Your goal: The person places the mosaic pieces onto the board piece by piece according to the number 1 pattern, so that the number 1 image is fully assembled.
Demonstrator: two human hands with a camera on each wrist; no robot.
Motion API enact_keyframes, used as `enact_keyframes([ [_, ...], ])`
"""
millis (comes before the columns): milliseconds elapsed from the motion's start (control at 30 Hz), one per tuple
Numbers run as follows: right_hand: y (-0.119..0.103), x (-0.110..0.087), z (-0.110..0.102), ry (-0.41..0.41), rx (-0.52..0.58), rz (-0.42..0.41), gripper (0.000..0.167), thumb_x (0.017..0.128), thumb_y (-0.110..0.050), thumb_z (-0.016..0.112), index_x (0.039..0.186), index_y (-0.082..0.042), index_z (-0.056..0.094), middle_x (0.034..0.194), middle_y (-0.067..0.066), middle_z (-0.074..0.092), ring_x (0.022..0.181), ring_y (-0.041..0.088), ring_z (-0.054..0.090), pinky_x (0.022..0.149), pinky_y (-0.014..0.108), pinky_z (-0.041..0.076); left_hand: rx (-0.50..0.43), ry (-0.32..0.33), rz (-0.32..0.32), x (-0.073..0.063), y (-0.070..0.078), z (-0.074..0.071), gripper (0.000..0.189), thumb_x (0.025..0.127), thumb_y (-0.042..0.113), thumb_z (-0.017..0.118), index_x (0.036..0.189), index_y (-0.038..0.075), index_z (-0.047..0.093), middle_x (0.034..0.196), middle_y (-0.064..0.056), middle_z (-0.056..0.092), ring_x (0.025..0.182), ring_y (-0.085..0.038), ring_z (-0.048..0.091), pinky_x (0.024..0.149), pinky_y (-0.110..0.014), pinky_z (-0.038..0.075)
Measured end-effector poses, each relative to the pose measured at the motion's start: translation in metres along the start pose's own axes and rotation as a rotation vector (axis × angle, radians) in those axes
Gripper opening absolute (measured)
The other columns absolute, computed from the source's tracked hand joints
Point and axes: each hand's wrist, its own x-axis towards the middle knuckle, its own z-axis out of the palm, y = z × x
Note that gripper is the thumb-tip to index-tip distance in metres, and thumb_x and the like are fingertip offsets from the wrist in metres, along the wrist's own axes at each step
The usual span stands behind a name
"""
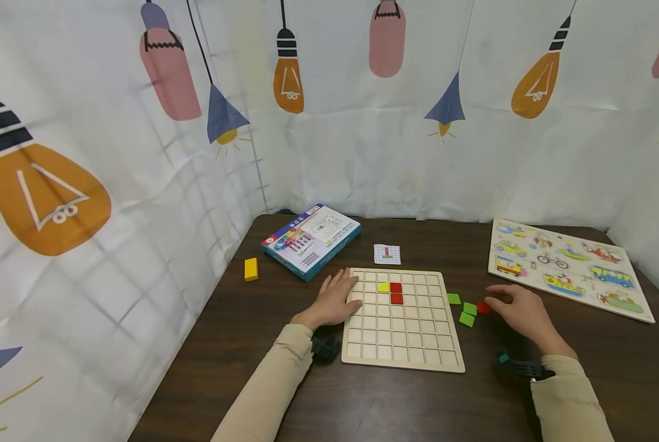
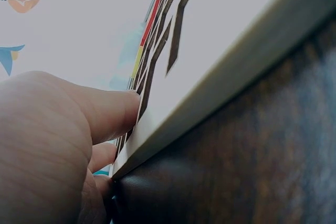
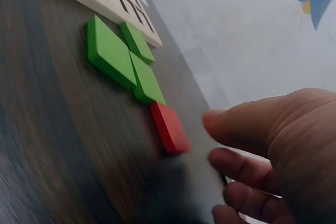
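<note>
A wooden grid board (image 1: 401, 339) lies flat in the middle of the table. My left hand (image 1: 332, 299) rests on its left edge, fingers spread, thumb over the rim in the left wrist view. On the grid sit a yellow tile (image 1: 383, 287) and, to its right, two red tiles (image 1: 397, 299) in a column. Right of the board, my right hand (image 1: 520, 310) hovers beside a loose red tile (image 3: 169, 128), its fingers loosely bent with nothing between them. In the right wrist view a gap shows between thumb and tile. Three green tiles (image 3: 109, 51) lie between that red tile and the board.
Behind the board lies a small printed pattern card (image 1: 387, 254). A flat game box (image 1: 313, 242) is at the back left, with a yellow block (image 1: 251, 269) near it. A picture puzzle board (image 1: 556, 270) lies at the right. Printed curtains (image 1: 362, 153) hang behind the table.
</note>
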Motion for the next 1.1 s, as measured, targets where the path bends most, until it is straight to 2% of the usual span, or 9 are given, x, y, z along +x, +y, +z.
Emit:
enact_keyframes([
  [167, 0.009, -0.002, -0.005, -0.053, -0.023, 0.019, 0.042, 0.095, -0.031, 0.064, 0.12, 0.002, 0.065, 0.12, 0.03, 0.06, 0.098, 0.042, 0.059, 0.075, 0.053, 0.05, -0.003, 0.004, 0.007, -0.001, 0.001, 0.0, 0.061, 0.101, 0.034, 0.051, 0.153, 0.008, 0.031, 0.162, -0.017, 0.01, 0.15, -0.029, 0.005, 0.119, -0.05, 0.0],
  [300, 0.011, -0.004, -0.009, -0.079, -0.023, 0.002, 0.041, 0.094, -0.033, 0.066, 0.116, 0.001, 0.068, 0.116, 0.029, 0.063, 0.092, 0.036, 0.061, 0.073, 0.051, 0.051, 0.0, 0.006, 0.01, 0.0, 0.001, 0.0, 0.062, 0.101, 0.034, 0.051, 0.153, 0.008, 0.031, 0.162, -0.017, 0.01, 0.15, -0.03, 0.005, 0.119, -0.05, 0.001],
  [400, 0.013, -0.003, -0.01, -0.097, -0.026, -0.016, 0.043, 0.092, -0.035, 0.069, 0.116, 0.0, 0.069, 0.111, 0.024, 0.065, 0.083, 0.027, 0.059, 0.068, 0.042, 0.05, 0.006, 0.007, 0.007, 0.0, 0.001, 0.0, 0.062, 0.101, 0.035, 0.051, 0.153, 0.008, 0.031, 0.162, -0.017, 0.01, 0.15, -0.029, 0.005, 0.119, -0.05, 0.001],
  [533, 0.013, -0.002, -0.007, -0.111, -0.023, -0.039, 0.044, 0.087, -0.033, 0.074, 0.116, -0.001, 0.069, 0.107, 0.017, 0.066, 0.077, 0.019, 0.05, 0.064, 0.033, 0.042, 0.0, 0.007, 0.004, 0.0, 0.001, 0.0, 0.062, 0.101, 0.034, 0.051, 0.153, 0.008, 0.031, 0.162, -0.017, 0.01, 0.15, -0.03, 0.005, 0.119, -0.05, 0.0],
  [833, 0.011, -0.001, -0.002, -0.084, -0.036, -0.067, 0.04, 0.086, -0.029, 0.076, 0.115, -0.003, 0.07, 0.107, 0.015, 0.067, 0.081, 0.02, 0.051, 0.068, 0.034, 0.043, 0.002, 0.011, 0.002, 0.001, 0.0, 0.001, 0.061, 0.101, 0.035, 0.051, 0.153, 0.008, 0.032, 0.162, -0.017, 0.01, 0.15, -0.029, 0.005, 0.119, -0.05, 0.0],
  [1100, 0.009, 0.0, 0.001, -0.057, -0.046, -0.066, 0.034, 0.088, -0.027, 0.073, 0.112, -0.002, 0.071, 0.101, 0.014, 0.064, 0.077, 0.02, 0.046, 0.062, 0.033, 0.038, 0.007, 0.007, -0.001, 0.001, -0.001, 0.002, 0.062, 0.101, 0.035, 0.051, 0.153, 0.008, 0.031, 0.162, -0.016, 0.01, 0.15, -0.029, 0.005, 0.119, -0.05, 0.0],
])
